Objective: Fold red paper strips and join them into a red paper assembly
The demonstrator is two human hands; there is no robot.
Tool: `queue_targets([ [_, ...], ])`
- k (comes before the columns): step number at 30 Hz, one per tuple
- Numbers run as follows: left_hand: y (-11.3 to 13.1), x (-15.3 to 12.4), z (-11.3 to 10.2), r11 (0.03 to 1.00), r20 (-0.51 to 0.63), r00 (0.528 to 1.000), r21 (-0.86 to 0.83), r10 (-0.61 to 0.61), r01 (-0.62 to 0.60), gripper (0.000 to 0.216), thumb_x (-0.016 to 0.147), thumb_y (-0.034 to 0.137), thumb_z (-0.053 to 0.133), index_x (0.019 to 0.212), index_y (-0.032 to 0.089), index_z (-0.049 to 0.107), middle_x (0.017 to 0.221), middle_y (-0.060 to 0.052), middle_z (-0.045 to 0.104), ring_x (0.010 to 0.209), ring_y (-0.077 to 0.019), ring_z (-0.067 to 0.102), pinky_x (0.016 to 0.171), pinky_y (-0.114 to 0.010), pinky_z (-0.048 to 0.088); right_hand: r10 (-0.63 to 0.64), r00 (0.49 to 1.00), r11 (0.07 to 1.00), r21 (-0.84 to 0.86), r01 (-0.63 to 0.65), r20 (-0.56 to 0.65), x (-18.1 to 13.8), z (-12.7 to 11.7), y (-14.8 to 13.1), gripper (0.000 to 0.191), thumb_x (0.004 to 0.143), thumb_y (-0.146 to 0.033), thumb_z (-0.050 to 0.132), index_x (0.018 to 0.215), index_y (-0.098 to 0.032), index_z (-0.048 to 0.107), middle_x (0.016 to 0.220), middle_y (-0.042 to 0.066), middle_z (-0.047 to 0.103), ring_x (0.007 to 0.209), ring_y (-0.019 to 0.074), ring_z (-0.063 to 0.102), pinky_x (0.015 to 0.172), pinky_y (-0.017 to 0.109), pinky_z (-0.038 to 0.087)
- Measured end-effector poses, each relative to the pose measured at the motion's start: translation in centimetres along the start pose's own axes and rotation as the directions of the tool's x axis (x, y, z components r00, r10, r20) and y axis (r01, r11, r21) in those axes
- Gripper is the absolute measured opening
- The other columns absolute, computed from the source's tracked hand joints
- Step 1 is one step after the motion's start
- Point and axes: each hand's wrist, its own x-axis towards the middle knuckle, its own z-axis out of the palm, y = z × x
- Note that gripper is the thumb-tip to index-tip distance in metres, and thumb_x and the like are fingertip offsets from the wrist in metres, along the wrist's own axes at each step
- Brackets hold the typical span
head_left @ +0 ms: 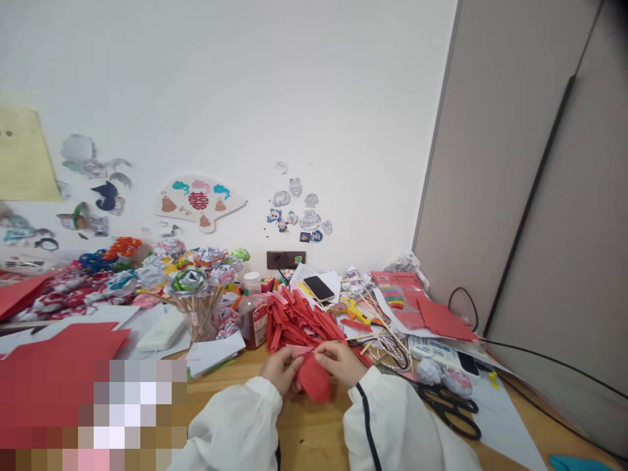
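Observation:
Between my two hands is a piece of red paper (314, 378), partly folded or curled, held above the wooden table (314, 435). My left hand (282, 367) pinches its left edge with thumb and fingers. On the other side my right hand (341, 362) is closed on its upper right edge. Just beyond the hands lies a heap of red paper strips (299, 317). The lower fingers of both hands are partly hidden by the paper and the sleeves.
Black-handled scissors (454, 409) lie at the right. A bottle (254, 320) and a cup of sticks with paper flowers (196, 317) stand left of the strips. Behind are a phone (318, 288) and a yellow glue gun (358, 313). Red sheets (83, 339) lie left; a cable (554, 360) crosses right.

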Motion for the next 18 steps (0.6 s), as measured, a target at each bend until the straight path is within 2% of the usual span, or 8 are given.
queue_targets([
  [3,0.2,0.4,-0.4,0.985,-0.12,0.992,-0.17,-0.03,0.009,0.032,0.054,0.047,0.054,0.057,0.019,0.039,0.03,0.007,0.048,0.027,-0.0101,0.046,0.031,-0.02,0.035,0.046,0.998,0.993,0.109,-0.05,0.042,0.4,-0.2,0.8,0.026,0.066,-0.035,0.051,0.081,-0.014,0.052,0.06,-0.002,0.051,0.055,0.009,0.048,0.052,0.021,0.037],
  [5,0.3,0.5,-0.6,0.97,-0.148,0.988,-0.242,-0.053,0.016,0.034,0.051,0.047,0.056,0.057,0.019,0.038,0.031,0.007,0.051,0.029,-0.0102,0.048,0.032,-0.019,0.037,0.055,0.998,0.988,0.147,-0.057,0.022,0.6,-0.2,1.3,0.028,0.063,-0.035,0.054,0.08,-0.013,0.051,0.056,-0.003,0.049,0.053,0.0085,0.047,0.051,0.02,0.037],
  [9,0.0,0.5,-0.3,0.961,-0.093,0.994,-0.273,-0.065,0.038,0.038,0.047,0.046,0.06,0.059,0.018,0.037,0.031,0.005,0.054,0.029,-0.0113,0.05,0.032,-0.02,0.039,0.004,0.989,0.992,0.126,0.015,-0.147,0.9,-0.3,1.5,0.024,0.064,-0.033,0.053,0.078,-0.014,0.052,0.057,-0.002,0.049,0.053,0.0085,0.046,0.05,0.02,0.037],
  [12,-0.2,0.3,0.0,0.954,-0.039,0.994,-0.285,-0.102,0.087,0.039,0.047,0.045,0.061,0.061,0.018,0.036,0.032,0.004,0.054,0.029,-0.0128,0.051,0.032,-0.022,0.04,-0.008,0.979,0.992,0.118,0.033,-0.202,0.9,-0.5,1.4,0.022,0.067,-0.033,0.05,0.078,-0.014,0.052,0.06,-0.001,0.05,0.053,0.009,0.047,0.05,0.021,0.038],
  [18,-0.1,0.3,-0.1,0.934,-0.035,0.99,-0.338,-0.134,0.115,0.038,0.047,0.043,0.061,0.059,0.018,0.034,0.035,0.004,0.055,0.031,-0.0137,0.053,0.032,-0.021,0.04,0.048,0.995,0.97,0.24,-0.027,-0.082,0.9,-0.2,1.3,0.026,0.064,-0.037,0.053,0.077,-0.014,0.051,0.06,-0.001,0.053,0.048,0.008,0.048,0.046,0.02,0.039],
])
